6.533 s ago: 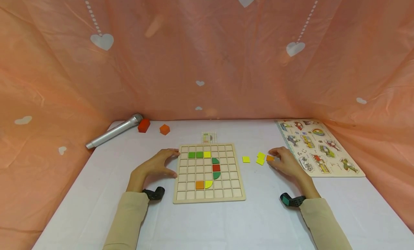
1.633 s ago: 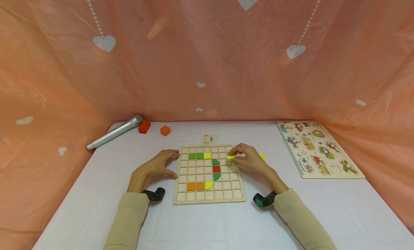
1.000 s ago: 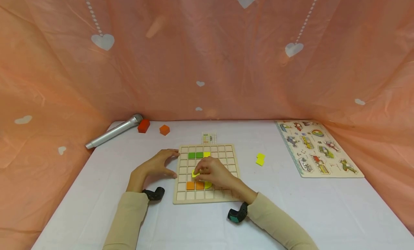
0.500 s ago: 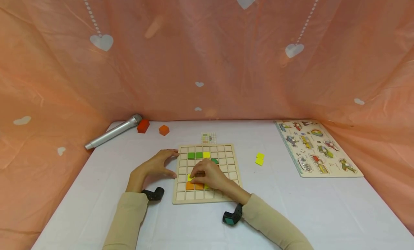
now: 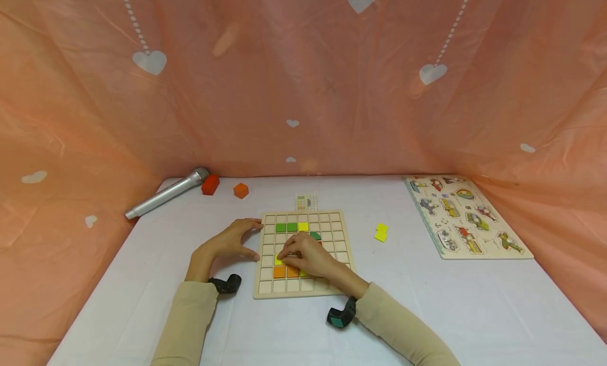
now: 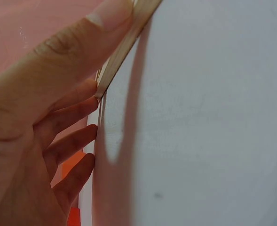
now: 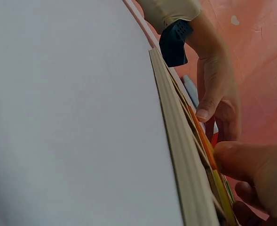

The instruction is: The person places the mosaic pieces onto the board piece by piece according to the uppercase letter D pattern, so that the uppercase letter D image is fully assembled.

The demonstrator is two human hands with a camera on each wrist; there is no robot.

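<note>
A wooden grid board [image 5: 343, 274] lies on the table, its edge also showing in the left wrist view [image 6: 117, 61]. My left hand [image 5: 229, 240] rests at its left side, fingers spread and thumb at the edge. My right hand [image 5: 308, 254] pinches a yellow square tile [image 5: 277, 260] at the cell above the left of two orange tiles [image 5: 279, 272]. Two green tiles [image 5: 286, 227] and a yellow tile [image 5: 303, 226] sit in an upper row. Right of them shows a green quarter-round tile [image 5: 315, 235]. My right hand partly covers the red and yellow pieces below it.
Two yellow tiles [image 5: 381, 237] lie right of the board. A small printed grid card [image 5: 310, 201] lies behind it. Farther back are a silver microphone [image 5: 166, 194], a red block [image 5: 211, 185] and an orange block [image 5: 241, 190]. A picture puzzle board [image 5: 467, 224] lies at right.
An orange tile went from the table to the board's lower row. My right hand then brought a yellow tile leftward to the cell above it. My left hand has stayed put.
</note>
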